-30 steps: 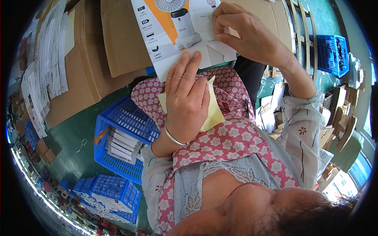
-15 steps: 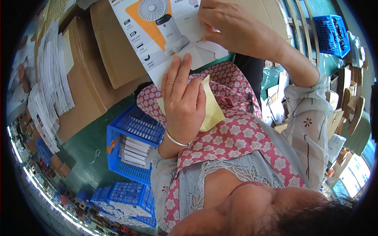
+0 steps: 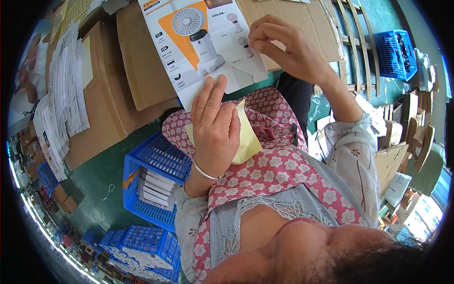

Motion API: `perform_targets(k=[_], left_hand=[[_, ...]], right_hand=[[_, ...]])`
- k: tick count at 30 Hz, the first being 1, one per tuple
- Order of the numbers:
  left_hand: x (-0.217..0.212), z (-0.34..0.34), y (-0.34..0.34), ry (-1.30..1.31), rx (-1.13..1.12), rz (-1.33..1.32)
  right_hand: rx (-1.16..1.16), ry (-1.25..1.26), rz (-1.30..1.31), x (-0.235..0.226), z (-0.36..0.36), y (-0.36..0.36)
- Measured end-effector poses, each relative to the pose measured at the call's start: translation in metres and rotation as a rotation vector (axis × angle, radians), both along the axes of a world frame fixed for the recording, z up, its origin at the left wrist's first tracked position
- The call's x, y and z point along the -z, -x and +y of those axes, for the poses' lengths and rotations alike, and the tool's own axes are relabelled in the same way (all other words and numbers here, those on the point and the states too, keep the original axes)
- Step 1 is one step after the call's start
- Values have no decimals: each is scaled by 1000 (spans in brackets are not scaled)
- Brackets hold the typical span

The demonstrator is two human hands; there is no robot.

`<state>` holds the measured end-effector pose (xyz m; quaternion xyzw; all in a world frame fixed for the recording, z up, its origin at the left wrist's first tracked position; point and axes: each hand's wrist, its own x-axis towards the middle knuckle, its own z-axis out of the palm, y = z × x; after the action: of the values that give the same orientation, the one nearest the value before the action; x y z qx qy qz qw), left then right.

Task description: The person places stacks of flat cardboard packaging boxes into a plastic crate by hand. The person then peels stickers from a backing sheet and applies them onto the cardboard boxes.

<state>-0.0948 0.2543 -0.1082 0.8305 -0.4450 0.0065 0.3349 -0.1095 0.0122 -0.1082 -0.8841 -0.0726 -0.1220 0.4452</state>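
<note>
Two hands work: left hand (image 3: 215, 130) lies flat on a yellow sheet (image 3: 247, 139) in the lap; right hand (image 3: 288, 47) pinches a sticker on the flat carton (image 3: 208, 47). Blue crate (image 3: 153, 182) sits left, cardboard boxes (image 3: 142, 61) beyond.

Blue plastic crate (image 3: 156, 182) on green floor, small white boxes inside — more blue crates (image 3: 142, 246) below. Brown cardboard cartons (image 3: 137, 61) ahead; white flat-pack stacks (image 3: 64, 99) at left.
</note>
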Motion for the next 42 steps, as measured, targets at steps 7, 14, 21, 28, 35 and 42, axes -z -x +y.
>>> perform_targets(k=[7,14,21,28,35,42], left_hand=[[-5,-4,1,-17,26,-28],[-6,-6,1,97,104,56],[-34,17,4,256,96,418],[-36,34,-12,165,-160,368],[-47,25,-24,134,-221,351],[-36,17,-16,158,-124,544]], right_hand=[[29,558,-310,11,21,31],[344,-78,317,3,11,-7],[486,-109,-9,27,-10,4],[409,-772,0,1,-91,-13],[680,640,-455,-19,-84,-15],[-118,-364,226,-35,64,37]])
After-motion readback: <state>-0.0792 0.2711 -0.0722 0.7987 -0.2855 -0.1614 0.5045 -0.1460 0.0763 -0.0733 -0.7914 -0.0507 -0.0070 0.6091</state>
